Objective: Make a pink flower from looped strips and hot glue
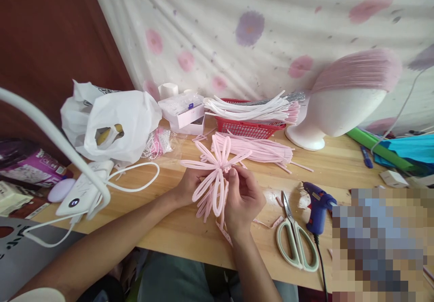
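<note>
Wood table (176,229) — both hands pinch fuzzy pink looped pipe-cleaner flower (213,180).

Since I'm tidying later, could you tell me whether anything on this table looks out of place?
Mostly ordinary craft clutter. Loose pink strips stray from the pile beside the red basket, and the scissors lie open by the glue gun.

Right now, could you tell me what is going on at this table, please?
A person is working a flower of looped pink strips with both bare hands. The left hand holds it from behind, and the right hand pinches its centre. More pink strips lie just beyond on the table. Scissors and a blue glue gun lie to the right, untouched. Farther back stand a red basket of white strips and a white foam head.
</note>
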